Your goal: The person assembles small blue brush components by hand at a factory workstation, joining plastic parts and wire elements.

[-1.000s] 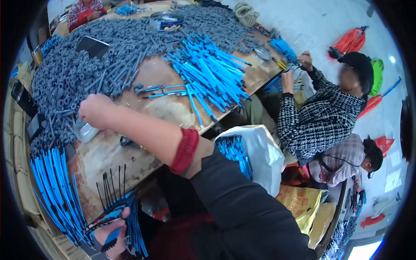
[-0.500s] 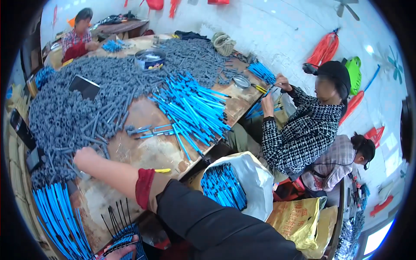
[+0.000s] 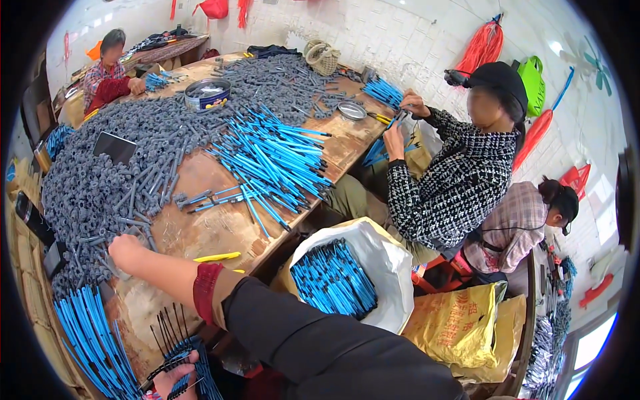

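My right hand (image 3: 127, 252) reaches across my body to the left, to the near edge of a heap of grey plastic tubes (image 3: 87, 200). Its fingers are curled and mostly hidden behind the back of the hand, so whatever they grip does not show. At the bottom, my left hand (image 3: 177, 383) is closed round a bundle of thin blue rods with black ends (image 3: 200, 360); their black tips fan upward. More long blue rods (image 3: 93, 333) lie side by side on the table, left of that hand.
A large pile of blue rods (image 3: 267, 153) lies mid-table. Yellow-handled pliers (image 3: 217, 257) rest near my forearm. A white-lined sack (image 3: 393, 267) holds more rods. Co-workers sit at right and far left. A dark phone-like slab (image 3: 115, 147) and a round tin (image 3: 207, 103) sit among the tubes.
The view has shifted slightly, uncovering more of the yellow pliers. My left hand with the rod bundle shows higher in view. My right hand stays by the grey heap.
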Available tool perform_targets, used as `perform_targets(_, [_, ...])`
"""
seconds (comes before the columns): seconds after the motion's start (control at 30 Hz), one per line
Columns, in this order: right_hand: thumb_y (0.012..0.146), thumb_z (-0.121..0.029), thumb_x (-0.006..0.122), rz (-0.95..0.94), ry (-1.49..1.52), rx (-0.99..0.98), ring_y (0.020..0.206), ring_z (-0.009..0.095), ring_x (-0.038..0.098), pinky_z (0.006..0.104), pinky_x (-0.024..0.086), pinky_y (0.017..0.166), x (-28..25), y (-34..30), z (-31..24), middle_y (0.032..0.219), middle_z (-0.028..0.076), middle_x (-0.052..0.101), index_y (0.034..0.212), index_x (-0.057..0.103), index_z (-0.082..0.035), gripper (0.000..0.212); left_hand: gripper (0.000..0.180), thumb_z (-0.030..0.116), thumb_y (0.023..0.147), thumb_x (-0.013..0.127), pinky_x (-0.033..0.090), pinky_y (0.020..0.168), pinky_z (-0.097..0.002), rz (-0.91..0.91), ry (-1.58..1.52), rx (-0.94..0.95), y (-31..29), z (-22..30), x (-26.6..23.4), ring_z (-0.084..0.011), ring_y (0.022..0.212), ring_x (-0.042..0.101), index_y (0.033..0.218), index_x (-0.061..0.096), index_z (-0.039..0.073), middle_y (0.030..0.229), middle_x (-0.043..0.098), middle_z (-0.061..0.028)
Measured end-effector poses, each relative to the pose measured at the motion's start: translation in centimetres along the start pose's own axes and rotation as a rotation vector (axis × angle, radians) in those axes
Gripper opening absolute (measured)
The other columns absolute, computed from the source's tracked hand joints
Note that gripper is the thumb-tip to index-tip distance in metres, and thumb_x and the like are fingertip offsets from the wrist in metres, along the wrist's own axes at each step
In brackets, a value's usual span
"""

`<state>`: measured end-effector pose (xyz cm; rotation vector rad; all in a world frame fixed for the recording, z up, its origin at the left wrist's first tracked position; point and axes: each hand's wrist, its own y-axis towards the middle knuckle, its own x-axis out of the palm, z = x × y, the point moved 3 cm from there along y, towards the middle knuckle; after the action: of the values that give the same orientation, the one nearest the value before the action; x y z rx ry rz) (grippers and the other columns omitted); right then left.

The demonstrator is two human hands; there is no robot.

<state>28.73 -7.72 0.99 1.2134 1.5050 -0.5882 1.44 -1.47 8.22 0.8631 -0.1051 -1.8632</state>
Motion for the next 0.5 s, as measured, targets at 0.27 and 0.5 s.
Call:
perform_targets(0.27, [0.072, -0.012, 0.06, 0.021, 0.117, 0.024, 0.081, 0.029, 0.065, 0.0378, 0.053, 0.07, -1.2, -0.3, 0.9, 0.084, 0.013, 0.066, 0.08, 0.069, -0.007, 0.013, 0.011, 0.005, 0.079, 0.059, 0.047, 0.056, -0.0341, 0.011, 0.021, 0.043, 0.7, 0.4, 0.1, -0.029, 0.061, 0.062, 0.083, 0.065, -0.002, 0.076, 0.065, -0.0157])
perform_targets(0.5, [0.074, -0.013, 0.058, -0.062, 0.061, 0.046, 0.083, 0.028, 0.065, 0.0375, 0.052, 0.07, -0.9, 0.1, 0.9, 0.087, 0.012, 0.067, 0.081, 0.07, -0.008, 0.015, 0.012, 0.007, 0.081, 0.057, 0.046, 0.054, -0.0336, -0.048, 0.041, 0.021, 0.0, -0.6, -0.1, -0.0276, 0.061, 0.062, 0.082, 0.065, -0.001, 0.076, 0.066, -0.0133])
